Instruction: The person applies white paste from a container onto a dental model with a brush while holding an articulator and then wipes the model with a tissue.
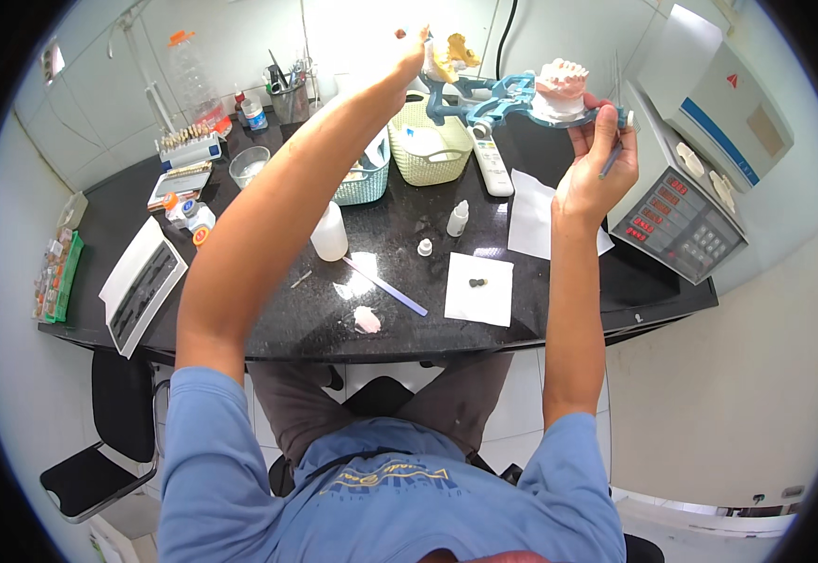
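Observation:
I hold a blue articulator raised above the back of the counter. My right hand is closed on its end under a pink-and-white dental cast, with a thin dark tool also between the fingers. My left hand is at the other end, beside a yellow cast; its fingers are mostly hidden, and seem to grip that end. Below lie a white paper with a small dark blob, a small dropper bottle, its cap and a lilac brush-like tool.
A white machine with red displays stands right. Two baskets, a remote, a white bottle and a pen cup occupy the black counter. Left are shade guides and an open case. A chair stands lower left.

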Tool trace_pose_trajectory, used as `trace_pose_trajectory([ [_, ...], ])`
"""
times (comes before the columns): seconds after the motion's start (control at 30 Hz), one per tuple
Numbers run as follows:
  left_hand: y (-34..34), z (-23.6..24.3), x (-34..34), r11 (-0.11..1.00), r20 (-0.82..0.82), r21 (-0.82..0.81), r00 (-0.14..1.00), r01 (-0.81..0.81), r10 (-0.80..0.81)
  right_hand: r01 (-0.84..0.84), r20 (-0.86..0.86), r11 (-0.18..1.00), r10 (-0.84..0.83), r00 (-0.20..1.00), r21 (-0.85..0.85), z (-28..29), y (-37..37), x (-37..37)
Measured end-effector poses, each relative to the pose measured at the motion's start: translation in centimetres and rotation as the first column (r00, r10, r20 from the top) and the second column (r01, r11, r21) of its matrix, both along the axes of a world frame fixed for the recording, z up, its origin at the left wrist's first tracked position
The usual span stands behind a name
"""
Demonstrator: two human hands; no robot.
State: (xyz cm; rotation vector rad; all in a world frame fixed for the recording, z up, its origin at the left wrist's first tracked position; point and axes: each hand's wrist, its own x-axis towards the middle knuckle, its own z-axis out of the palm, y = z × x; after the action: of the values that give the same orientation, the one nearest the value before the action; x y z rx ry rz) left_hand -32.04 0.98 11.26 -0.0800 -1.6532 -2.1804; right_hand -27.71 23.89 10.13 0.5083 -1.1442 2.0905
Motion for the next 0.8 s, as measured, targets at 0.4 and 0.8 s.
trace_pose_trajectory([
  [0.4, 3.5, -2.7, 3.0, 0.832, -0.18, 0.382, 0.915, 0.402, -0.36, -0.194, 0.001, 0.958, 0.199, 0.98, -0.213, 0.8, 3.3, -1.8],
  [0.8, 7.6, -3.8, 16.2, 0.555, -0.443, 0.524, 0.763, 0.646, -0.47, -0.653, 0.203, 0.721, 0.692, 0.693, -0.232, -0.5, 6.7, -9.8],
])
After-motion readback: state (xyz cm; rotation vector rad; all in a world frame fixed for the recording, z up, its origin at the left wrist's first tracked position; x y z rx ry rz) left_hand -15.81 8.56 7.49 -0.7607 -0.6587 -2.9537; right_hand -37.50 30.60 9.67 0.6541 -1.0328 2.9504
